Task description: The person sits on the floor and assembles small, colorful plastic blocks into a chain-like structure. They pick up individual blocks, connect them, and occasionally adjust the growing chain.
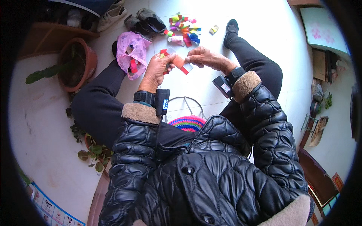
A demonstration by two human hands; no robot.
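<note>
My left hand grips a small orange object with a clear, red-edged packet hanging off it. My right hand pinches the same object from the right, so both hands meet above the white floor between my knees. Further out on the floor, beyond the hands, lies a pile of small colourful packets. A single yellow packet lies apart to its right. A pink plastic bag with red pieces inside rests on my left leg, next to the left hand.
A terracotta pot with a green plant stands at the left. Dark shoes and a pale shoe lie at the top. A crocheted multicoloured seat on a wire frame is under me. Small potted leaves sit lower left.
</note>
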